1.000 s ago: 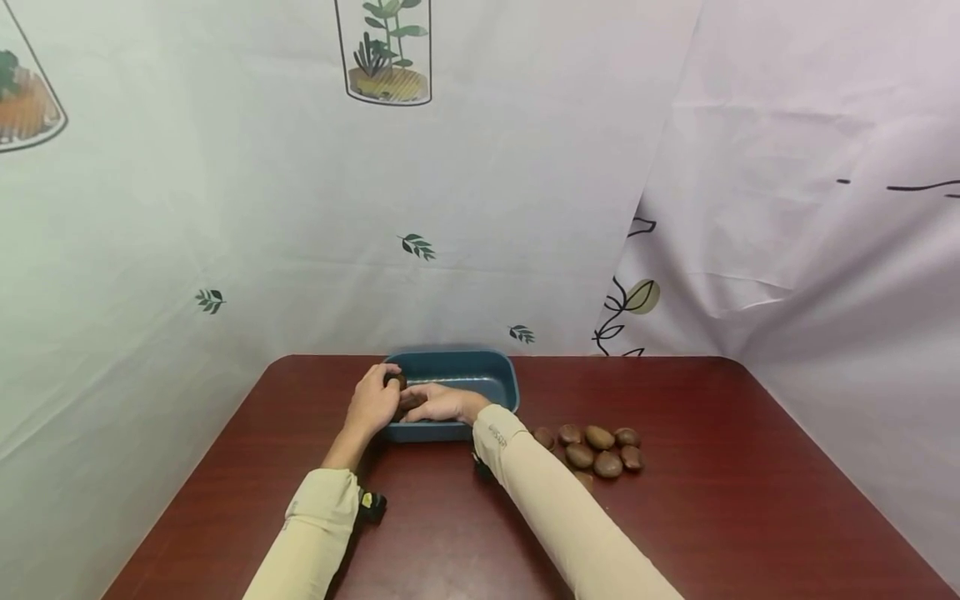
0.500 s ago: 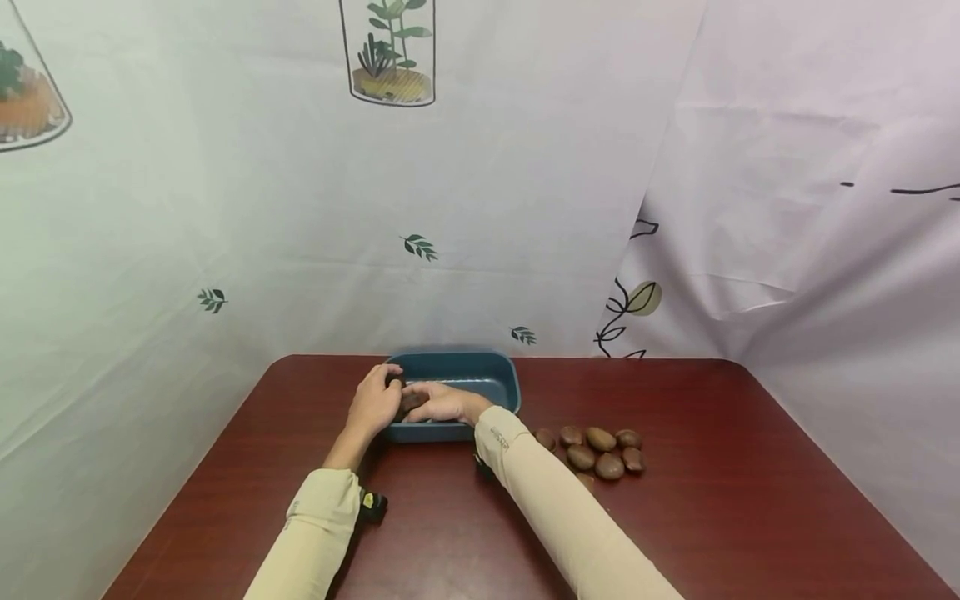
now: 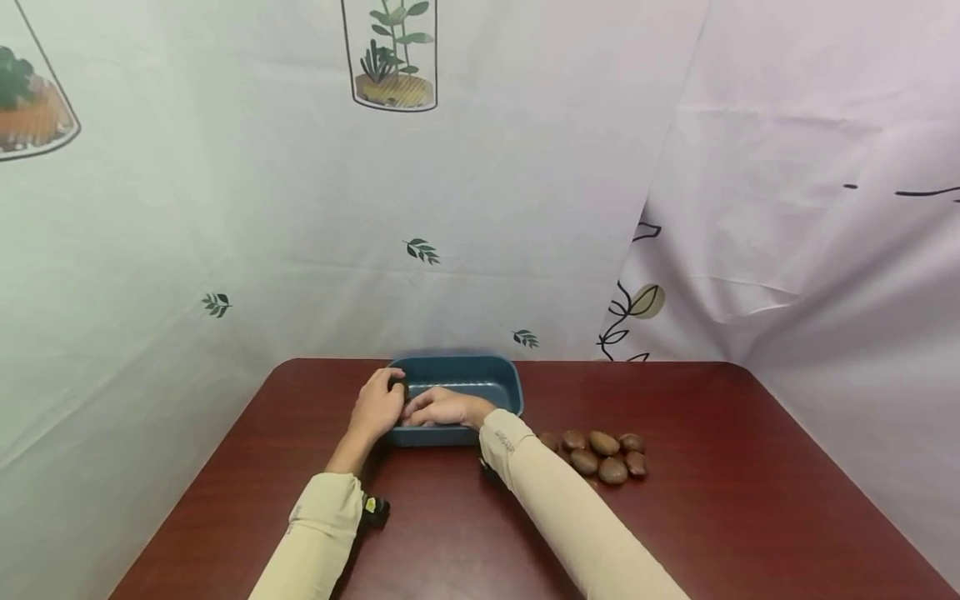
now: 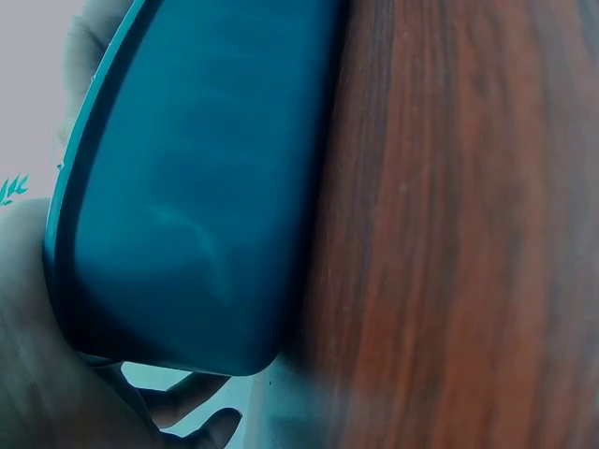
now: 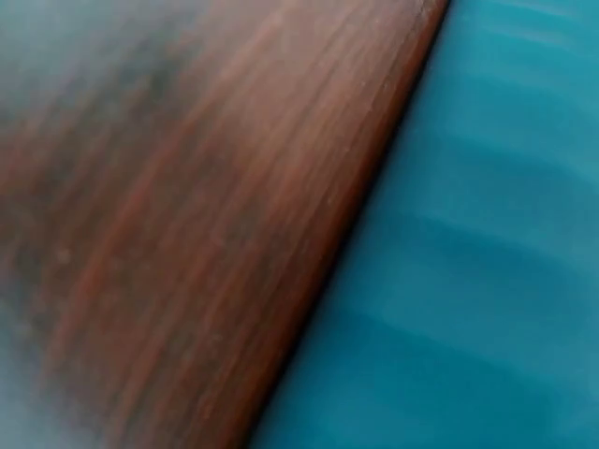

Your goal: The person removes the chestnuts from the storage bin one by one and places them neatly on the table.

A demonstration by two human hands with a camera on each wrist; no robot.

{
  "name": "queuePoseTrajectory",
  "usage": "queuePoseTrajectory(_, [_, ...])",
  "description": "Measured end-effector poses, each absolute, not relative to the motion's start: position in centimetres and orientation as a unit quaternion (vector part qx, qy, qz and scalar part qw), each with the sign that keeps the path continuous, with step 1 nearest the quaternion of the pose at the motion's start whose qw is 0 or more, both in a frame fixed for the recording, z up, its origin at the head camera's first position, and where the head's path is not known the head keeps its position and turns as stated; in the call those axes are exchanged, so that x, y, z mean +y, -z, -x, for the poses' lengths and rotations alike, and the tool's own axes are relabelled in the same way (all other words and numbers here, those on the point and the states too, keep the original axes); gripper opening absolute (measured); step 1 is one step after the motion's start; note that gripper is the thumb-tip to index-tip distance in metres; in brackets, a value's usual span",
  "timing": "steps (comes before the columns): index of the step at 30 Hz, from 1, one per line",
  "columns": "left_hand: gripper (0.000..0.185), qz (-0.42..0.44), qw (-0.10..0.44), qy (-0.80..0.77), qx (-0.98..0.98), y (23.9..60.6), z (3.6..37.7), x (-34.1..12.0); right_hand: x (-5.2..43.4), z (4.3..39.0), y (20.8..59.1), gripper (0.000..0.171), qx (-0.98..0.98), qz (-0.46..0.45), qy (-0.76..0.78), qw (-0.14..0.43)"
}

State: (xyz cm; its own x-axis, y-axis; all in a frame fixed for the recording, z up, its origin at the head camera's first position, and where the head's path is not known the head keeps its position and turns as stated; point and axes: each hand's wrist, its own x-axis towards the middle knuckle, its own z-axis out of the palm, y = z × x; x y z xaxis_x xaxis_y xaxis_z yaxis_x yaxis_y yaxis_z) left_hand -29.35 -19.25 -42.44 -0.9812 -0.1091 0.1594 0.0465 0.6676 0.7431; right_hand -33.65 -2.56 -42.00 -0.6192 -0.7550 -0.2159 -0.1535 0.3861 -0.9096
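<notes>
Both hands met at the near left corner of a teal tray point(image 3: 480, 377) on the dark red bench point(image 3: 675, 533) as I watched from my remote station. The left hand point(image 3: 378, 408) curled over the tray's left rim, its fingers closed round a small dark brown chestnut point(image 3: 397, 387) held at that corner. The right hand point(image 3: 442, 408) lay just beside it, reaching over the tray's near wall with fingers extended and loosely relaxed; from the head view I could not tell whether anything sat under them. The two hands were near touching at the fingertips.

To the right of the right forearm, well clear of both hands, a cluster of brown chestnuts point(image 3: 600, 454) lay loose on the bench, just beside the tray's right end.

The left wrist view showed the tray's outer wall point(image 4: 197, 187) close up, with the left palm point(image 4: 37, 374) against its corner. The right wrist view showed only blurred bench grain point(image 5: 187, 234) meeting the teal wall point(image 5: 468, 281). Cream sleeves point(image 3: 570, 525) covered both forearms.
</notes>
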Motion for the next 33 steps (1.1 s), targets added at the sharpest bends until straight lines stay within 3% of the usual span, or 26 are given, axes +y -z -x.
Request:
queuePoseTrajectory(19, [0.042, -0.020, 0.092, 0.407, -0.909, 42.6, 29.3, -19.3, -2.3, 34.1, 42.0, 0.032, 0.771, 0.293, 0.462, 0.326])
queuePoseTrajectory(33, [0.040, -0.032, 0.099, 0.404, -0.909, 42.6, 29.4, -19.0, 1.4, 34.0, 40.4, 0.036, 0.677, 0.237, 0.581, 0.384])
